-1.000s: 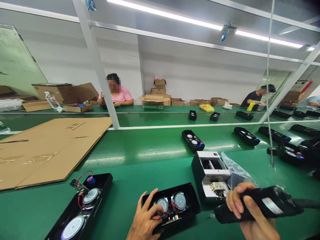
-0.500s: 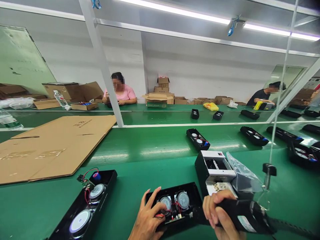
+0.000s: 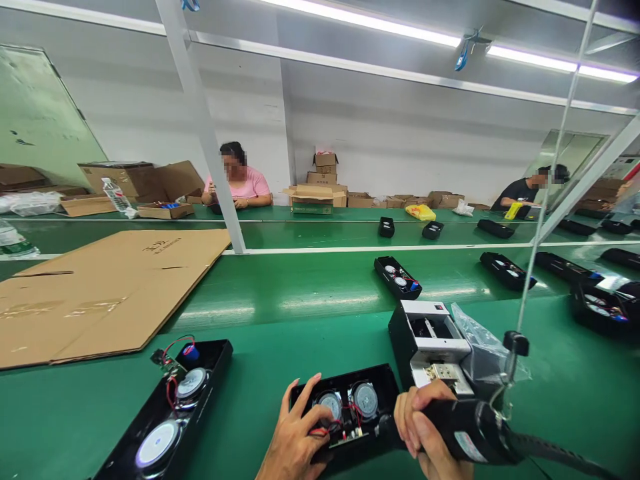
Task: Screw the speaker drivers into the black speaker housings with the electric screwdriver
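Toward the tabletop's [image 3: 253,393] near edge, your left fingers [image 3: 306,393] spread over the case [image 3: 384,393]; right fingers [image 3: 434,391] clutching the driver [image 3: 465,427] could slip, nicking wires [image 3: 357,413].

The single camera is worn on the person's head, and it looks forward and down across the green worktop [image 3: 265,363]. It stands quite near to the left hand [image 3: 296,433] and the right hand [image 3: 425,423], which appear at the lower edge (this edge cuts both of them). The view is a wide one: it reaches the pale wall [image 3: 410,147] at the far side and, near the top edge, the long lamp [image 3: 370,23].
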A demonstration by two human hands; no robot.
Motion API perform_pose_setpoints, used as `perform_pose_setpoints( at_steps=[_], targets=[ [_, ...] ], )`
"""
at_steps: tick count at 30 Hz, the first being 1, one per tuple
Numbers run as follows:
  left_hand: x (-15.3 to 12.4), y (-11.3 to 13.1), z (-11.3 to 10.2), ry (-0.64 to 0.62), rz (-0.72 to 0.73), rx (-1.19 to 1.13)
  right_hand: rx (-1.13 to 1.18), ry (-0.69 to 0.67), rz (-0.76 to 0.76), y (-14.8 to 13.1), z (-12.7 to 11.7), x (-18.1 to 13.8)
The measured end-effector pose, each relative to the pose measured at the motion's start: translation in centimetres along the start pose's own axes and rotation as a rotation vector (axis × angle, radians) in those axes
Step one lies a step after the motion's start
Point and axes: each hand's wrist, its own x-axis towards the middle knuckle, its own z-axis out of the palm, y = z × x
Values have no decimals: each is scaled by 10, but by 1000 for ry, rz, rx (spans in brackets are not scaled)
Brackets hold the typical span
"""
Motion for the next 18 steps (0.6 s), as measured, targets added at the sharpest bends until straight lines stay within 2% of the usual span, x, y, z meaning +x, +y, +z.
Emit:
perform_pose_setpoints(
  at_steps=[9,15,18],
  targets=[
    [-4,-6,1,-33,45,66,-69,-188,-98,7,-3,3],
    [-5,-3,1,-17,25,37,-102,-29,-65,10,16,-4],
    [-4,-7,3,3,16,26,-109,14,-30,6,11,-1]
  ],
)
